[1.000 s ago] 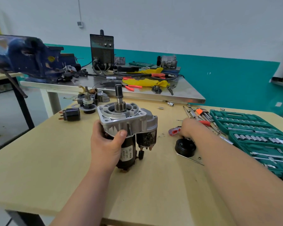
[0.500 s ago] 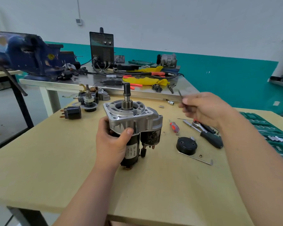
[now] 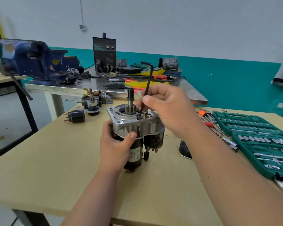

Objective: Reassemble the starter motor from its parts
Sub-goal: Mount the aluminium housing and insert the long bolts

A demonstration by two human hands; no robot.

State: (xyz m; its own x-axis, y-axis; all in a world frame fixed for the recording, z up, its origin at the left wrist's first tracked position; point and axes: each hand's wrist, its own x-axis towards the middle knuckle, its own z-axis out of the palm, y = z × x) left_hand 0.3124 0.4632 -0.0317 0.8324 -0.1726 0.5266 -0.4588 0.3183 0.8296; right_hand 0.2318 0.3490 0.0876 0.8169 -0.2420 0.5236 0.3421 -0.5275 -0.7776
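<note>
1. Silver cast metal caps the starter motor (image 3: 136, 128), which stands upright at the centre of the frame on a pale wooden table (image 3: 55, 160), its pinion shaft pointing up.
2. The left hand (image 3: 116, 144) wraps firmly round the black motor body just below the housing, thumb on the flange.
3. The right hand (image 3: 167, 108) pinches a dark hex key (image 3: 146, 88), whose tip sits in a bolt head (image 3: 138, 117) on the housing face, beside the shaft.
4. A black end cap (image 3: 184, 149) lies right of the motor, partly hidden by the forearm.
5. A green socket set (image 3: 255, 136) fills the right edge; spare motor parts (image 3: 91, 103) sit upper left.
6. Risk, as a judgement: the key leans, so turning could slip it out and round the bolt, or tip the motor if the hold loosens.
</note>
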